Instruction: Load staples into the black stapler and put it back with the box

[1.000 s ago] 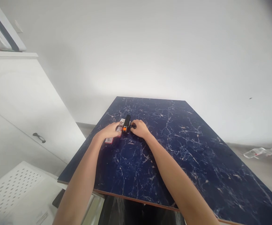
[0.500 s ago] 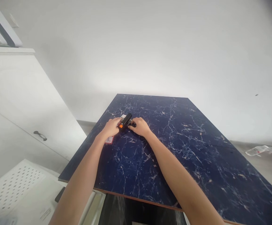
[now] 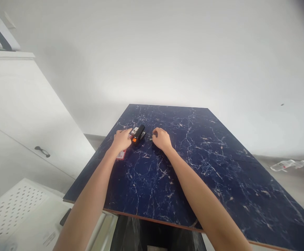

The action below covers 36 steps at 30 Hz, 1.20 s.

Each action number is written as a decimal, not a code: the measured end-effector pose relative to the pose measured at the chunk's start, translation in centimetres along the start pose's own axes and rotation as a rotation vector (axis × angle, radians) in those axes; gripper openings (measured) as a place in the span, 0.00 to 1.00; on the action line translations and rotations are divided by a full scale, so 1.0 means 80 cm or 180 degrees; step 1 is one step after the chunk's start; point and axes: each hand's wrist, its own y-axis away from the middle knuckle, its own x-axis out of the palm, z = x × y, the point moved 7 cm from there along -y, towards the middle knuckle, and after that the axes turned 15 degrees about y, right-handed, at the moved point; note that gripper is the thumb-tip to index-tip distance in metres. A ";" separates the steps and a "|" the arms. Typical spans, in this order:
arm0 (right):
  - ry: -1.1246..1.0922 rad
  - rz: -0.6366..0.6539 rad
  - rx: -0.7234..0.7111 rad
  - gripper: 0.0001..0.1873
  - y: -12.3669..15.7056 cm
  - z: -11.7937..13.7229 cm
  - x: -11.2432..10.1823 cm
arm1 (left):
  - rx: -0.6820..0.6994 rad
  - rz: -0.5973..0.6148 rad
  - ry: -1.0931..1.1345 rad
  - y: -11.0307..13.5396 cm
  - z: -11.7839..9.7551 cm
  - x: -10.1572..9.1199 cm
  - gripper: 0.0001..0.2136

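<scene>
A small black device with an orange patch lies on the dark blue marbled tabletop. My left hand rests just left of it, fingers curled toward it and touching its near end; a small red-and-white box peeks out under that hand. My right hand sits to the right of the device, a gap between them, fingers pinched on a tiny dark piece that I cannot name.
A white cabinet with a dark handle stands at the left. A white perforated surface lies below it. A crumpled plastic bottle lies on the floor at the right. A white wall rises behind the table.
My right hand has pulled away to the right from the black device, which has turned and shifted slightly left. My left hand stays beside it.
</scene>
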 end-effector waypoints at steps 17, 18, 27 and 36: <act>-0.0191 0.0394 -0.0855 0.10 0.045 -0.003 -0.031 | -0.0260 0.0229 0.0014 0.078 -0.014 -0.017 0.32; -0.0181 0.0393 -0.0867 0.11 0.053 -0.017 -0.041 | -0.0346 0.0058 0.0014 0.074 -0.019 -0.026 0.33; -0.0116 0.0228 -0.0015 0.24 0.126 -0.140 -0.108 | 0.1367 -0.0239 0.0533 0.049 -0.198 0.017 0.19; 0.0481 0.0561 -0.0436 0.21 0.130 -0.108 -0.112 | 0.1864 0.0659 0.0376 0.065 -0.199 0.142 0.24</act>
